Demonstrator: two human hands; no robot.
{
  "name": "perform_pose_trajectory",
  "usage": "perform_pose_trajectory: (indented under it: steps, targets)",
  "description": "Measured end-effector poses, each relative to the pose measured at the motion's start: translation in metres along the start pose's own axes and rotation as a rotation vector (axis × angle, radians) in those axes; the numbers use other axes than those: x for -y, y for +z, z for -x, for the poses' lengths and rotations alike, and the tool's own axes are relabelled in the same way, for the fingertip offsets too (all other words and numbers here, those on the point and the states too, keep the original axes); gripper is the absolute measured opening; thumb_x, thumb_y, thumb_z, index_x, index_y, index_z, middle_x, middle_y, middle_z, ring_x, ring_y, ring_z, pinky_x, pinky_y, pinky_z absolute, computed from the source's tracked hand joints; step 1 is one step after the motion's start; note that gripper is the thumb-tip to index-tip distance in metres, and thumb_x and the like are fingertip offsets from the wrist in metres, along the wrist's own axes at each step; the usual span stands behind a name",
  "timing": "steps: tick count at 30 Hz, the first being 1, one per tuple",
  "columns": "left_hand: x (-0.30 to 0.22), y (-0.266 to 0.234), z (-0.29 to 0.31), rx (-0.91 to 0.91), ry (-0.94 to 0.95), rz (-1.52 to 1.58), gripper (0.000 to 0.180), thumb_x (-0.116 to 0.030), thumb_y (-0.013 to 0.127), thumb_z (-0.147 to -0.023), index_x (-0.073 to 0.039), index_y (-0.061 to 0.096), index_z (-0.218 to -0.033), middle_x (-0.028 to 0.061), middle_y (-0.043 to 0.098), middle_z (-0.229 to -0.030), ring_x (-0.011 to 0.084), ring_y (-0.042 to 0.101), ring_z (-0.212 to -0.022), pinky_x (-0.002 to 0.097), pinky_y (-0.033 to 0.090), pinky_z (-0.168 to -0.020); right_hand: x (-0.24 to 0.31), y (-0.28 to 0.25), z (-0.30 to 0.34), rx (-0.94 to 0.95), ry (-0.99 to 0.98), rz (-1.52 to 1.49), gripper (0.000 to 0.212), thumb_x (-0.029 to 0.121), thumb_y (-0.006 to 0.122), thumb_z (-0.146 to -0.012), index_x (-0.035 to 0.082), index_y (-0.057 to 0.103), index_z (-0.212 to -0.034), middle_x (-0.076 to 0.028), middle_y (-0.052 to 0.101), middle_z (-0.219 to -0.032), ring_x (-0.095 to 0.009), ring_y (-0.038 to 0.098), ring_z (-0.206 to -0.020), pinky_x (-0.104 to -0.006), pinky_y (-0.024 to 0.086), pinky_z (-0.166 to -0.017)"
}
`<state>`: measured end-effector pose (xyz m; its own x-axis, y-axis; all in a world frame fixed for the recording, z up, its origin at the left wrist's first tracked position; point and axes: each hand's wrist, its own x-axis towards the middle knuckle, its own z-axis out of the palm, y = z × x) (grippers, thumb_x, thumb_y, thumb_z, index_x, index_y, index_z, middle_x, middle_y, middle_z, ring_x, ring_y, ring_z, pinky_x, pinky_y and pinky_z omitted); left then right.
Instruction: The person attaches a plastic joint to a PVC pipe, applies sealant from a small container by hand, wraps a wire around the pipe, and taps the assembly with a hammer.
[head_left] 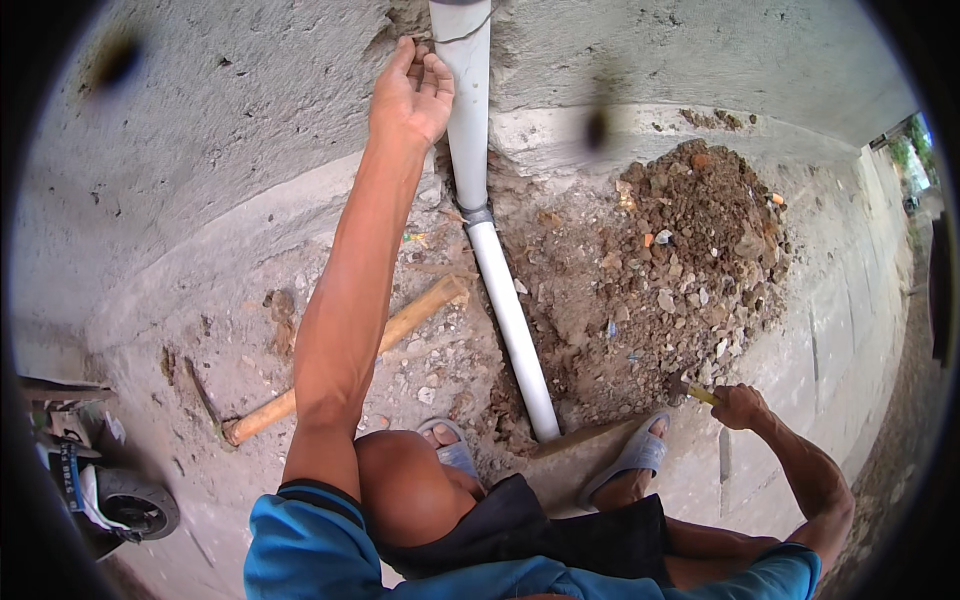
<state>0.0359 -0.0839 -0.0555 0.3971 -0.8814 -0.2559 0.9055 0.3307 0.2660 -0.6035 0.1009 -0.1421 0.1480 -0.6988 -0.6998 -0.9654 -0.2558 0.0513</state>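
Note:
My left hand (412,92) is raised to the wall beside a grey-white pipe (468,130). Its fingers are curled toward the thumb against the pipe's left side, and whatever lies between them is hidden. A thin dark wire (462,38) crosses the pipe just by these fingertips. Lower right, my right hand (740,407) grips the yellow handle of a hammer (700,393), its head above the rubble's edge. The upright pipe meets a grey joint (478,215), from which a thinner white pipe (513,330) runs along a trench toward my feet.
A heap of soil and stones (705,230) lies right of the pipe. Left of it rests a hoe-like tool with a wooden handle (405,325). The rough concrete wall (250,110) rises ahead. A motorcycle wheel (140,505) stands at the lower left.

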Motion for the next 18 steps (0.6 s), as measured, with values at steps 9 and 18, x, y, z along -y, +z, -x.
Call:
perform_pose_trajectory:
  steps: [9,18]
  targets:
    - [-0.029,-0.021,-0.011,0.205,-0.051,0.173,0.012,0.001,0.065,-0.096,0.009,0.06,-0.104,0.0137,0.063,-0.099,0.0232,0.067,-0.089,0.0327,0.065,-0.084,0.302,-0.148,-0.047,-0.723,-0.744,-1.218,0.038,0.039,0.049,-0.108,0.003,0.057,-0.114,0.004,0.046,-0.069,-0.004,0.042,-0.054,-0.023,0.035,-0.049]
    - [-0.04,-0.012,-0.003,0.052,-0.075,0.026,0.012,0.0,0.059,-0.1,0.006,0.063,-0.109,0.0154,0.068,-0.103,0.0224,0.07,-0.095,0.0315,0.064,-0.088,0.511,-0.191,-0.145,-1.215,-0.756,-1.468,0.028,0.025,0.05,-0.108,-0.002,0.054,-0.114,-0.019,0.061,-0.078,-0.033,0.059,-0.066,-0.0425,0.046,-0.062]
